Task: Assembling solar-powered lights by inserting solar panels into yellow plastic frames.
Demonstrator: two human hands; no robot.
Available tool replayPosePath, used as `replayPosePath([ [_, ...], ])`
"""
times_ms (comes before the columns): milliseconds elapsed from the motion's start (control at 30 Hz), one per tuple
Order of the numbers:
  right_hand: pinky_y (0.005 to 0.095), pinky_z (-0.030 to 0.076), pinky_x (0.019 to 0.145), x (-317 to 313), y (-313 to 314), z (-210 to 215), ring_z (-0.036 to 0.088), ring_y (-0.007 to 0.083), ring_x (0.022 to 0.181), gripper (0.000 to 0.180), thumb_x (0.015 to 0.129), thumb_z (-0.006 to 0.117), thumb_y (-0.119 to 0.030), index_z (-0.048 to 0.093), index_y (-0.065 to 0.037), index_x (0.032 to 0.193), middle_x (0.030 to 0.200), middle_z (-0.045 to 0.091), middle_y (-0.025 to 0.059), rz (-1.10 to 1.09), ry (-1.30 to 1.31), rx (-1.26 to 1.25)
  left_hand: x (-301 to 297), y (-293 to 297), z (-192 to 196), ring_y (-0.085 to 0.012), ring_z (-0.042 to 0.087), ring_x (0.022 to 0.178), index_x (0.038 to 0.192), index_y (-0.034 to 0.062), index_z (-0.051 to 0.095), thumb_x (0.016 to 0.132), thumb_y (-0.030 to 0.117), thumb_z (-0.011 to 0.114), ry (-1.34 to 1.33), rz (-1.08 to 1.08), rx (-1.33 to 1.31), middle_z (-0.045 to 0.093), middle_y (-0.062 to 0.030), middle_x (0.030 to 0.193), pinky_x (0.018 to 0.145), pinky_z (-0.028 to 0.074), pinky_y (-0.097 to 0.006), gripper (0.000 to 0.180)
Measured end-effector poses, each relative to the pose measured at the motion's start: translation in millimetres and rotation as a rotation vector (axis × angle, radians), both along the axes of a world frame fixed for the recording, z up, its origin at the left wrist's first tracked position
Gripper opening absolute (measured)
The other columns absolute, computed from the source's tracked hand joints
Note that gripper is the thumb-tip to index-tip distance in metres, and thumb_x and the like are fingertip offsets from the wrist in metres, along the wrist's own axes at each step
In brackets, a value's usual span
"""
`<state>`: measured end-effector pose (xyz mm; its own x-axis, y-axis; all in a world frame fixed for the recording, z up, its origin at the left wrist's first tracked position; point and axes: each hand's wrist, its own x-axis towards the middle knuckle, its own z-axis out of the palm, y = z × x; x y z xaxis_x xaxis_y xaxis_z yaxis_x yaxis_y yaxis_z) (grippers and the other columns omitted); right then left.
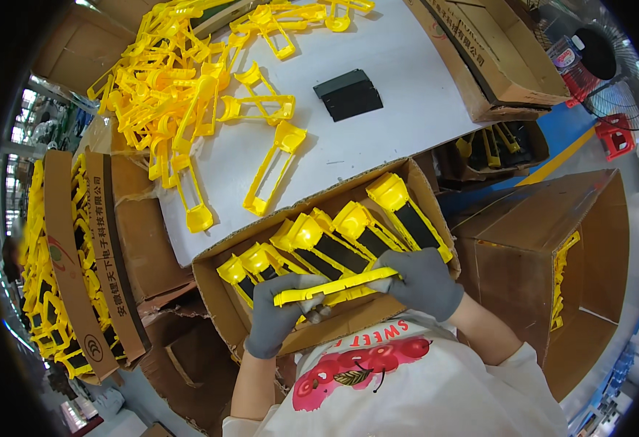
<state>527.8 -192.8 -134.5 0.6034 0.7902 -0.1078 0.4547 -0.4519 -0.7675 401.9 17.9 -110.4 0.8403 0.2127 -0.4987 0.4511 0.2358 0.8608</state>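
Left hand (279, 313) and right hand (425, 280), both gloved grey, clamped on opposite ends of a yellow plastic frame (334, 285). Long axis left to right, over the near cardboard box (217, 298) of assembled yellow-and-black pieces (349, 244).

A white bench (378, 109) carries a loose heap of yellow plastic frames (166, 95) at its far left, with single frames strewn toward the middle. Near them lies a small stack of flat black plates (349, 95). An open brown cardboard box (509, 65) sits at the far right edge. Another large brown cardboard box (589, 240) stands open on its side to the right (a few yellow parts show inside). A black fan (611, 73) stands beyond.
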Motion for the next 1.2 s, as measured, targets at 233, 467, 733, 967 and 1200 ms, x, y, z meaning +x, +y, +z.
replayPosePath([
  [233,0.0345,0.049,0.056,-32,0,-13,0.064,0.0273,0.061,0.026,0.080,0.073,-0.033,0.064,-0.009,0.086,0.070,0.064,0.0096,-0.074,-0.008,-0.015,-16,7,0,-0.0131,0.066,0.068,0.105,-0.0046,0.065,0.085,-0.002,0.065,0.150,-0.032,-0.021,0.067,-0.0095,0.083,0.054,0.052,-0.021,0.020],
  [467,0.0310,0.049,0.054,-15,9,5,0.064,0.0202,0.058,0.048,0.076,0.075,-0.040,0.058,-0.015,0.113,0.065,0.062,0.0031,-0.005,0.131,-0.092,3,91,14,-0.0111,0.060,0.050,0.097,0.0021,0.055,0.077,0.008,0.067,0.330,-0.200,0.143,0.060,-0.0044,0.072,0.039,0.039,-0.018,0.024],
  [733,0.0294,0.049,0.057,45,21,14,0.063,0.0198,0.060,0.031,0.079,0.073,-0.027,0.066,-0.011,0.105,0.068,0.064,0.0061,-0.197,-0.165,-0.046,65,85,16,-0.0346,0.064,0.067,0.083,0.0025,0.063,0.074,0.039,0.075,0.156,-0.397,1.436,0.064,-0.0171,0.071,0.060,0.049,-0.042,0.039],
  [967,0.0330,0.052,0.068,175,73,-10,0.064,0.0238,0.074,0.017,0.080,0.069,-0.017,0.067,-0.014,0.096,0.092,0.063,0.0046,-0.218,-0.585,0.086,186,113,-34,-0.0345,0.065,0.072,0.083,0.0044,0.067,0.077,0.050,0.068,0.011,-0.220,1.524,0.066,-0.0181,0.075,0.064,0.049,-0.042,0.046],
  [1200,0.0366,0.048,0.081,204,109,-38,0.060,0.0241,0.094,0.031,0.074,0.074,-0.024,0.063,-0.016,0.102,0.106,0.059,0.0045,-0.216,-0.723,-0.222,205,117,-57,-0.0323,0.066,0.082,0.101,0.0099,0.068,0.076,0.026,0.064,-0.088,-0.238,1.369,0.069,-0.0160,0.086,0.073,0.051,-0.040,0.030],
])
